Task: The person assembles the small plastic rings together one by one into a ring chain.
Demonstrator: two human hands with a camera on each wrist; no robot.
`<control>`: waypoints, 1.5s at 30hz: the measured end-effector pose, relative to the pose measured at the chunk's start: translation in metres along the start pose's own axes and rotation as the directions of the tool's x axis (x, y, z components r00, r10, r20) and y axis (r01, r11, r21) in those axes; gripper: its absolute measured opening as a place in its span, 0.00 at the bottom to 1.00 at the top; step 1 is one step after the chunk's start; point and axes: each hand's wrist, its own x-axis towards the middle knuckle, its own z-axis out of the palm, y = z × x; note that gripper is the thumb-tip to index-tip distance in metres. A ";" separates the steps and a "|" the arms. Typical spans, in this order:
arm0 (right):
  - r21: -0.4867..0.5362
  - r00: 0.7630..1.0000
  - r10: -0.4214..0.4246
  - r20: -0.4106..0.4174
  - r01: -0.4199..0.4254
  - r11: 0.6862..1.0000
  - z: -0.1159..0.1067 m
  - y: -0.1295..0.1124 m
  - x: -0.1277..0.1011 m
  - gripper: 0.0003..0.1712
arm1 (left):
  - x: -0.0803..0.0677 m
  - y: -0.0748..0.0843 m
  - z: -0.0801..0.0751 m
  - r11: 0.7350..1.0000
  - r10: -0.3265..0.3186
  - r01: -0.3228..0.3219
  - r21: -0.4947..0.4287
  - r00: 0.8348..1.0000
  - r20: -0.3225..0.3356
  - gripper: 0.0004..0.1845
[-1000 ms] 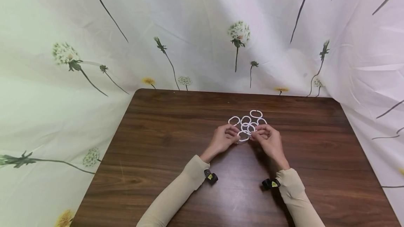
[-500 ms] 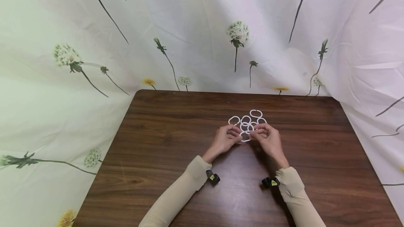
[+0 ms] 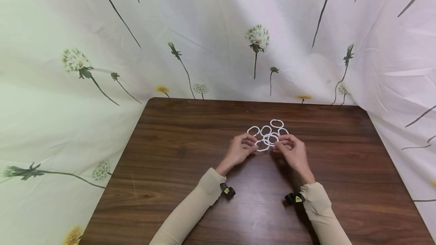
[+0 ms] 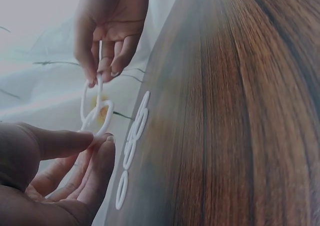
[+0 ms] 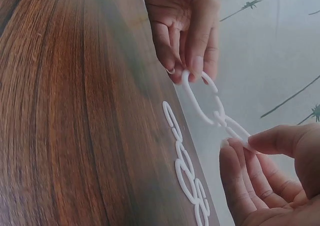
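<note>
My left hand [image 3: 238, 149] pinches an oval white curtain ring [image 3: 262, 146] between thumb and fingers. Across from it, my right hand [image 3: 293, 156] pinches another white curtain ring [image 3: 273, 139]. Both rings are held above the table and look hooked through each other in the right wrist view, where the left hand's ring [image 5: 192, 101] meets the right hand's ring [image 5: 237, 131]. In the left wrist view, a ring part [image 4: 100, 60] also runs up among the right fingers; whether it belongs to a further ring I cannot tell. Fingertips hide parts of the rings.
Several more white rings lie on the brown wooden table [image 3: 190, 154] just beyond the hands, including one at the back [image 3: 277, 124] and one at the left [image 3: 253, 131]. A flower-printed cloth [image 3: 218, 48] hangs behind the table's far edge.
Half a second ago the hands were closer together; now they have drawn slightly apart. The left hand's ring has moved left with it, and more of it shows.
</note>
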 end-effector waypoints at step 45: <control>-0.180 0.985 -0.061 0.159 0.090 0.980 0.001 -0.025 -0.007 0.12 | -0.004 0.013 -0.009 0.996 0.088 -0.086 -0.034 0.994 0.065 0.14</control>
